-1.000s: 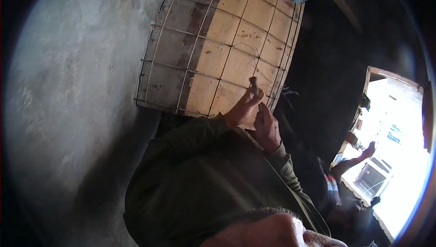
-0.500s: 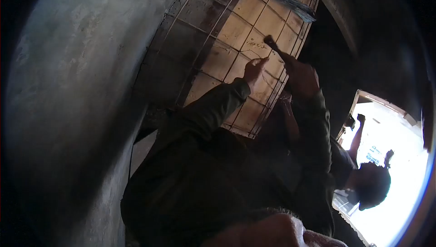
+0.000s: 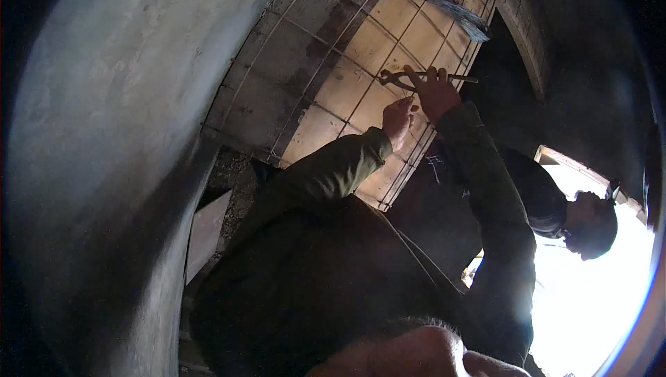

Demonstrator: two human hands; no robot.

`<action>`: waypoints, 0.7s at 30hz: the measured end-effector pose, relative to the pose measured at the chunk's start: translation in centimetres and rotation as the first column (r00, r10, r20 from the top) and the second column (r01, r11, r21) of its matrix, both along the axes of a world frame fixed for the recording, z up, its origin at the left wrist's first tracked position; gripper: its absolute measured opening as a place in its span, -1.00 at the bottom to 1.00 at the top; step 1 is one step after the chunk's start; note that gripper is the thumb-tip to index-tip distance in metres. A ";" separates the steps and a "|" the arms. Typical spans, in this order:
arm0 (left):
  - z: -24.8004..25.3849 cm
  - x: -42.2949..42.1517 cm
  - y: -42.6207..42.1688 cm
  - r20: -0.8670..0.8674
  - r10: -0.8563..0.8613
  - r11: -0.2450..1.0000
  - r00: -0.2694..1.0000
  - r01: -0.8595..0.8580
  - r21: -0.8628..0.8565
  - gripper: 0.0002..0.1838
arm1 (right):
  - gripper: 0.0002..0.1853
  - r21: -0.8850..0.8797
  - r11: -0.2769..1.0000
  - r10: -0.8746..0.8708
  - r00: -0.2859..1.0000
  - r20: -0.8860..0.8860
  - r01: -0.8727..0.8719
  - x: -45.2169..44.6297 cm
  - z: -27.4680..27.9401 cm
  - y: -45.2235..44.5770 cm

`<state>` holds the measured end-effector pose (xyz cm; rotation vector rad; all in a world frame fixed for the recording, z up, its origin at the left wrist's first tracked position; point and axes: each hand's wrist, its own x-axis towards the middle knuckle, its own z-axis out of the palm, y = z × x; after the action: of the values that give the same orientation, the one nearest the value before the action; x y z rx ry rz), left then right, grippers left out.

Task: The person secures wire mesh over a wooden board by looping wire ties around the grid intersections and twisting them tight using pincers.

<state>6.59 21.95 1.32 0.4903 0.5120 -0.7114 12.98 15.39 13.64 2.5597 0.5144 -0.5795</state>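
My right hand (image 3: 438,97) grips a pair of pincers (image 3: 393,78) by the handles, the jaws pointing left and one handle sticking out to the right. Just below it, my left hand (image 3: 397,123) is closed in a pinch close to the bars; what its fingers hold is too small to make out. Both hands are at a grid of thin steel bars (image 3: 338,51) that lies over pale wooden boards (image 3: 361,40). A bundle of loose wire (image 3: 454,11) rests across the bars farther up.
A rough grey wall (image 3: 125,99) curves along the left. At the right, another person (image 3: 590,224) is near a bright opening (image 3: 590,307). A curved beam (image 3: 527,37) stands at the upper right, and a flat slab (image 3: 207,235) lies at the lower left.
The pincers have turned from pointing up-left to nearly level, and my right hand has shifted slightly left. My left hand is slightly lower. The other person's raised arm no longer shows.
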 end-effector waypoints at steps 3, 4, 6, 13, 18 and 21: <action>-0.5 -0.5 -0.2 0.030 -0.022 0.999 0.999 0.021 0.025 -0.63 | -0.07 -0.036 0.999 0.031 0.997 0.070 -0.028 -0.5 -0.7 0.1; -0.3 -0.5 -0.1 0.037 -0.018 0.999 0.999 0.016 0.045 -0.64 | -0.07 -0.035 0.999 0.031 0.997 0.073 -0.029 -0.4 -0.5 0.4; 0.0 -0.6 -0.2 0.040 -0.005 0.999 0.999 0.003 0.053 -0.64 | -0.04 -0.070 0.994 -0.089 0.996 0.007 0.089 -0.4 0.1 1.0; -0.2 -0.3 -0.3 0.002 0.001 1.000 1.000 -0.001 -0.017 -0.65 | -0.08 -0.046 0.998 0.033 0.996 0.083 -0.030 -0.3 -1.7 -0.1; -0.3 -0.5 -0.5 0.006 0.010 0.999 1.000 -0.010 -0.039 -0.65 | -0.29 -0.038 0.998 0.052 0.990 0.128 -0.047 -0.1 -1.8 -0.2; 0.0 -0.5 -0.4 0.009 0.002 1.000 1.000 -0.002 -0.019 -0.64 | -0.41 -0.074 0.996 0.070 0.981 0.179 -0.057 -0.1 -2.6 -1.0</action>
<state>6.06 21.57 1.27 0.4749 0.4965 -0.7113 12.91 14.41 11.09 2.4905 0.5016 -0.3312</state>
